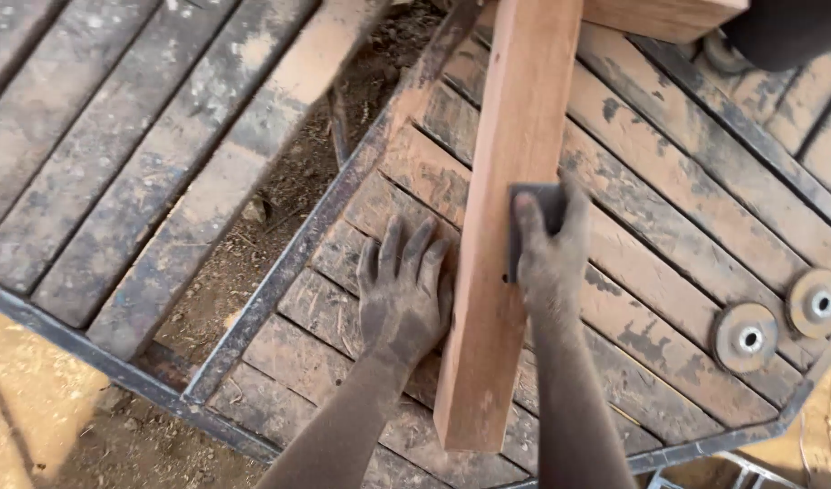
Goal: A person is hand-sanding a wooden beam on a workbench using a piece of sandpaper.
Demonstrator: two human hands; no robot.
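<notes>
**A:** Bottom centre of the frame: two dusty forearms reach up over a slatted wooden table [669,226] in a metal frame. What is each hand doing?

**B:** The left hand [403,294] lies flat on the slats, fingers spread, its edge against the left side of a reddish wooden beam [506,208]. The right hand [553,258] presses a dark grey sanding pad [535,210] onto the beam's top face, fingers curled over the pad and gripping it.

**A:** And the beam itself?

**B:** It runs from lower centre, where its cut end shows, up to the top edge, lying slantwise across the table.

**A:** Which step is this, by the look of it?

**B:** Sanding the beam's upper face, about midway along its length, I judge. The next stroke seems to call for steady pressure along the grain while the left hand braces.

**A:** Further out?

**B:** Two round abrasive discs [747,337] sit at right on the slats. A second slatted table [116,154] fills the upper left, with bare ground [288,181] between the two.

**A:** What can't be made out?

**B:** The beam's far end is cut off at the top, where another timber [660,16] crosses. A dark object [782,32] in the upper right corner is unidentifiable.
</notes>
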